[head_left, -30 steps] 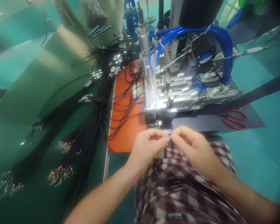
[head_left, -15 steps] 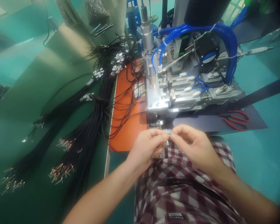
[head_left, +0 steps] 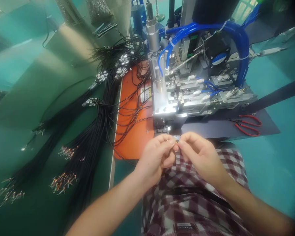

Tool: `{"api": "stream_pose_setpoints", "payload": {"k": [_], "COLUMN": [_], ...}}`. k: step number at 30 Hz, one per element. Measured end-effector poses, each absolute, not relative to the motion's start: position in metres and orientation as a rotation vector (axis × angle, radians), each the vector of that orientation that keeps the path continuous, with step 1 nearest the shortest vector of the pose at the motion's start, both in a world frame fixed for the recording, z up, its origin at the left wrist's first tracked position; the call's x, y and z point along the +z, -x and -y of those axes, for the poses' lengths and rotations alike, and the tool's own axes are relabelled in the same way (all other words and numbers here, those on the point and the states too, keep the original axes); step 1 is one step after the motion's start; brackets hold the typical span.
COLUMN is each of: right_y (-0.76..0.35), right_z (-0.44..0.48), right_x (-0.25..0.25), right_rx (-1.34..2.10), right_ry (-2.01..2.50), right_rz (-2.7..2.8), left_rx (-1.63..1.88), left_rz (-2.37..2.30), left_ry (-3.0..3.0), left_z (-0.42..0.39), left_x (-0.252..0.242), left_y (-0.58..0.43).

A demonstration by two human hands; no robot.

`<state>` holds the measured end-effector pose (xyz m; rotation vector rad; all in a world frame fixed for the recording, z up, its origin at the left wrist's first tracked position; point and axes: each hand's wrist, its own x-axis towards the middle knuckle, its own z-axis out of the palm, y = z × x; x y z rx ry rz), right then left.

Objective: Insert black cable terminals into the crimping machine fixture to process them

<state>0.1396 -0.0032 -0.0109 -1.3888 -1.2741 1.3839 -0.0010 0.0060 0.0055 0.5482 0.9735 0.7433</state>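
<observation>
Left hand (head_left: 156,158) and right hand (head_left: 201,154) pinched narrow on tiny wire-like piece (head_left: 176,141), just nearside of pneumatic fixture (head_left: 163,106). Likely risk: piece, mostly finger-covered, slipping and dropping nearside of fixture; uneven pull might bend it.

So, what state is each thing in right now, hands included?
Left hand: pinched at the fingertips around a tiny piece, too small to identify.
Right hand: fingertips pinched close beside the left's; contents unclear.
Red-handled tool: lying on the dark plate, handles spread.
Black cables: bundled on the green surface, some ends showing coloured wires.
Blue tubes: arched, tied together.
Machine: running or stopped, cannot tell.
</observation>
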Motion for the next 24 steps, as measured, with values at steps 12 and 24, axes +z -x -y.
{"api": "stream_pose_setpoints", "payload": {"k": [12, 24], "right_y": [-0.150, -0.157], "right_z": [0.006, 0.004], "right_x": [-0.011, -0.009], "right_rx": [1.100, 1.308], "right_ry": [1.296, 1.384], "right_rz": [1.621, 1.487], "left_rx": [0.827, 0.775], "left_rz": [-1.008, -1.064], "left_ry": [-0.553, -0.716], "left_z": [0.004, 0.000], "left_x": [0.007, 0.002], "left_y": [-0.006, -0.003]}}
